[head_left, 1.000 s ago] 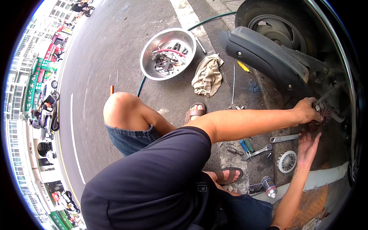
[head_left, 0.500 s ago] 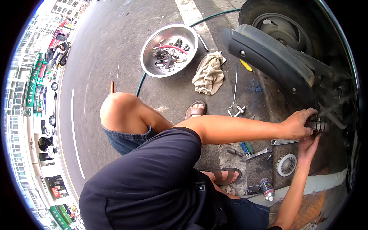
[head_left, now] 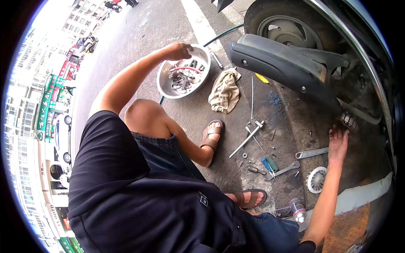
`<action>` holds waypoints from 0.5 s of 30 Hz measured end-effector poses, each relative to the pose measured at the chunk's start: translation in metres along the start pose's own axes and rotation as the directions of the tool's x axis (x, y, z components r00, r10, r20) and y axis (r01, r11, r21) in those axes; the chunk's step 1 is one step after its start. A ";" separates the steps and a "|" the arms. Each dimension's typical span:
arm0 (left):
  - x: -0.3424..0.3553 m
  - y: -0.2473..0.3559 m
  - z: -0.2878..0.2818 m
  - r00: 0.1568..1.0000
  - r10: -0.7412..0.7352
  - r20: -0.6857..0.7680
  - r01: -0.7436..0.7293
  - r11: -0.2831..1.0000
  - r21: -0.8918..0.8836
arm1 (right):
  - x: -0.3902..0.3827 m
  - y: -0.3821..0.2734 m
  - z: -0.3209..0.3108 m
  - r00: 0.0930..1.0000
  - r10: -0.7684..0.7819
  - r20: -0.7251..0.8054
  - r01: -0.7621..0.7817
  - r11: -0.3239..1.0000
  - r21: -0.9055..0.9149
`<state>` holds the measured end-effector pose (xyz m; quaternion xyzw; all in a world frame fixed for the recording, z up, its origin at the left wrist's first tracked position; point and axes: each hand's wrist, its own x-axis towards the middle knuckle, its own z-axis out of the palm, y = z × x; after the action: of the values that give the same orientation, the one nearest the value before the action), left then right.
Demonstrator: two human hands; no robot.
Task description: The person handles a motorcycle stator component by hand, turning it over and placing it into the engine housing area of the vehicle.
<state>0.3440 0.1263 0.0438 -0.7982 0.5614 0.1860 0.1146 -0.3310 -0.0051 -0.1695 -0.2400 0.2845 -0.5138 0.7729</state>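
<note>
My left hand (head_left: 178, 51) reaches over the far rim of a round metal bowl (head_left: 165, 87) at the upper middle. Its fingers are dark and too blurred to make out. In the bowl lies a jumble of tools and a red strip (head_left: 187, 68). At the right, my right hand (head_left: 338, 145) is palm up with its fingers apart, just below a small ridged metal part (head_left: 348, 120) on the underside of a scooter. Nothing lies in that palm. Close to my right forearm are a white finned fan wheel (head_left: 317, 180) and a spray can (head_left: 298, 210).
Between my feet and the scooter lie a T-handle wrench (head_left: 249, 137), a ring wrench (head_left: 312, 153), an adjustable wrench (head_left: 287, 170), screwdrivers and small bolts. A beige rag (head_left: 225, 90) is beside the bowl. The scooter's wheel (head_left: 291, 31) and dark fender (head_left: 278, 61) fill the upper right.
My left hand has left the ridged metal part and swung left to the bowl. My right hand stays below the part, its fingers now in plain view. The whole view has shifted slightly.
</note>
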 end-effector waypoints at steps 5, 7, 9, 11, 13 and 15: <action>-0.082 -0.137 -0.020 0.823 -0.532 -0.200 0.310 0.715 -0.627 | 0.008 0.014 0.007 0.998 0.003 0.065 -0.001 1.000 -0.026; -0.111 -0.138 0.005 0.850 -0.523 -0.063 0.415 0.738 -0.532 | 0.006 0.018 0.000 0.997 -0.004 0.080 0.006 1.000 -0.026; -0.132 -0.134 0.040 0.843 -0.529 0.099 0.491 0.681 -0.544 | 0.006 0.021 0.007 0.996 -0.011 0.087 0.013 1.000 -0.019; -0.149 -0.154 0.089 0.854 -0.500 0.141 0.471 0.632 -0.615 | 0.012 0.022 0.014 0.996 -0.009 0.090 0.008 1.000 0.009; -0.128 -0.121 0.123 0.844 -0.493 0.212 0.522 0.663 -0.537 | 0.004 0.019 0.000 1.000 0.015 0.013 -0.015 1.000 0.000; -0.113 -0.124 0.151 0.903 -0.427 0.043 0.394 0.784 -0.480 | 0.001 0.021 0.001 0.997 0.015 -0.069 -0.018 0.999 -0.041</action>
<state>0.4011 0.3242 -0.0477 -0.9100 0.3145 0.2618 -0.0672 -0.3160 0.0017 -0.1824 -0.2359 0.3237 -0.5093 0.7617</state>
